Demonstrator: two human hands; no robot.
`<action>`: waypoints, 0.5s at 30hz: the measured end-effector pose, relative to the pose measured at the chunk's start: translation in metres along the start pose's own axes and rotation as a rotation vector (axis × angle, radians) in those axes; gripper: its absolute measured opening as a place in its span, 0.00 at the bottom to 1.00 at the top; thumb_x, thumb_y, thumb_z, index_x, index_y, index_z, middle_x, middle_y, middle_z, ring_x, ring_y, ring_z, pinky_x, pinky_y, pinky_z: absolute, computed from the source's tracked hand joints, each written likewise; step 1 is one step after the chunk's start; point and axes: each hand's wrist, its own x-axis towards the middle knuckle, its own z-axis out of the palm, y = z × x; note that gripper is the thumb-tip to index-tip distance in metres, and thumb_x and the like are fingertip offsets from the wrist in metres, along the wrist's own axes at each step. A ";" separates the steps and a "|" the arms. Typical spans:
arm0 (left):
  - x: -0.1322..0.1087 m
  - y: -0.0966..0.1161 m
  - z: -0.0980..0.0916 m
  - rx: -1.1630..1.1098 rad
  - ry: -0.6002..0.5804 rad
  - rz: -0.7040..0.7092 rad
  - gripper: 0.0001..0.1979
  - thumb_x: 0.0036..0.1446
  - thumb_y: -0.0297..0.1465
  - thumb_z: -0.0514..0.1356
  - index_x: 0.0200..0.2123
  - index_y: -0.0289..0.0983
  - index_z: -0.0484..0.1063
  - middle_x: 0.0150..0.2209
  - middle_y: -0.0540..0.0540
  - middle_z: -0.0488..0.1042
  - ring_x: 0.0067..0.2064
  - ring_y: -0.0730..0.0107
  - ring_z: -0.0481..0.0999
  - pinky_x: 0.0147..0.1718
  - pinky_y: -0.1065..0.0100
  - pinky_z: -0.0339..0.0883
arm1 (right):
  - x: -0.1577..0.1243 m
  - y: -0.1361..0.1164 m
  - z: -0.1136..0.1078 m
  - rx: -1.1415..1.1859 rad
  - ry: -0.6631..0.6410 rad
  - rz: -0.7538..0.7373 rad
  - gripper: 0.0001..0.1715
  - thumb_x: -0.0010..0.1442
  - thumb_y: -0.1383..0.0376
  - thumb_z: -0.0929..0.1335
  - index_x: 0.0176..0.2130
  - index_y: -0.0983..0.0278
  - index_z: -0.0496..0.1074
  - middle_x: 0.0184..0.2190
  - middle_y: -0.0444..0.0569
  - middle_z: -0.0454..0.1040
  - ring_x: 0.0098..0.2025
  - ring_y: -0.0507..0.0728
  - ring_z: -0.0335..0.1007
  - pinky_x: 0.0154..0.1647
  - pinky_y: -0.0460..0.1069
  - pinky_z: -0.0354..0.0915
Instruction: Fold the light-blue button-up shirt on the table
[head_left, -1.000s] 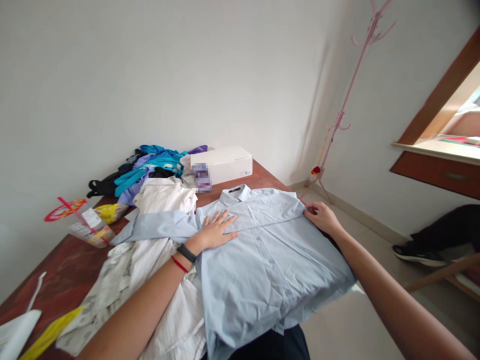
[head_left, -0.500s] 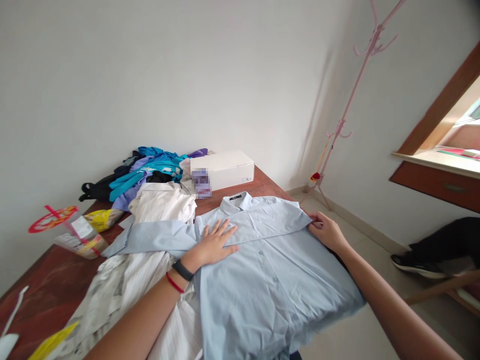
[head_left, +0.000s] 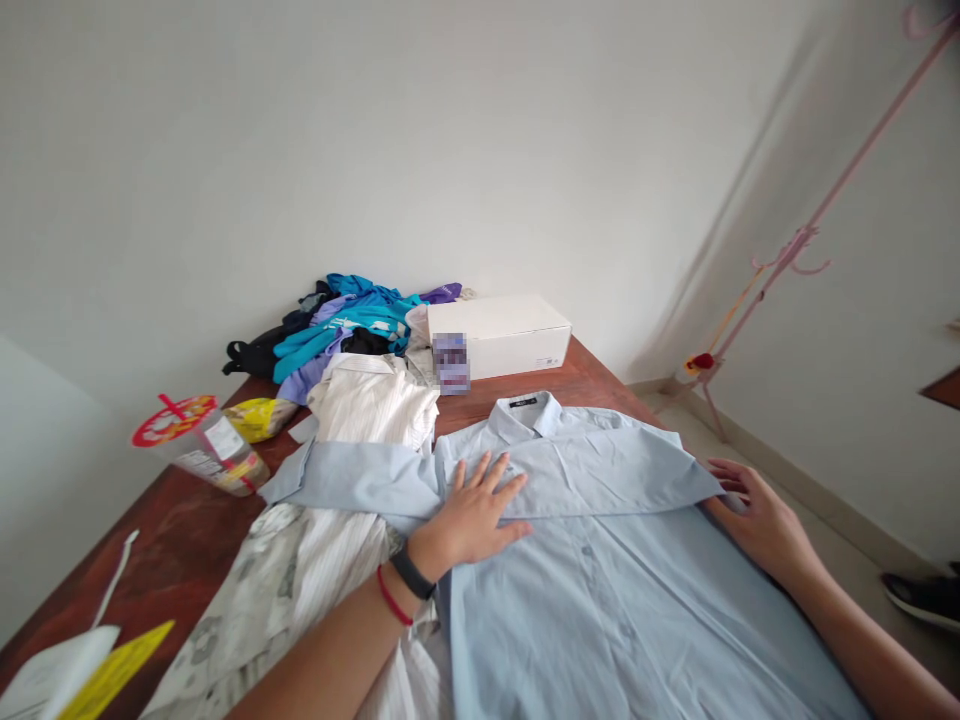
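Observation:
A light blue button-up shirt [head_left: 555, 590] lies spread front side up, its collar towards the wall. A folded band of its cloth crosses the chest. Further left, a blue sleeve [head_left: 360, 475] with its cuff lies over a white striped garment [head_left: 367, 400]. My left hand [head_left: 476, 515] rests flat on the shirt's chest, fingers spread. At the right end of the folded band, my right hand [head_left: 750, 515] has its bent fingers and thumb around the corner of the cloth. Part of that grip is hidden behind the hand.
Behind the shirt stands a white box [head_left: 502, 335], beside a heap of clothes [head_left: 352, 320]. To the left are a lidded cup with a straw [head_left: 202, 445], a yellow packet [head_left: 259, 418] and a white-and-yellow item [head_left: 97, 670]. A pink coat stand [head_left: 802, 240] is at the right.
The view has turned left, so things appear further right. My left hand stays flat on the chest, and my right hand remains at the folded corner with its fingers a little looser.

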 end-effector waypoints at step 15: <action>0.000 -0.009 0.001 -0.043 -0.022 0.043 0.40 0.67 0.58 0.49 0.75 0.47 0.50 0.77 0.42 0.35 0.76 0.45 0.31 0.70 0.35 0.29 | -0.002 -0.021 -0.015 0.173 0.078 0.127 0.18 0.51 0.51 0.65 0.37 0.56 0.77 0.31 0.52 0.80 0.36 0.70 0.77 0.38 0.60 0.69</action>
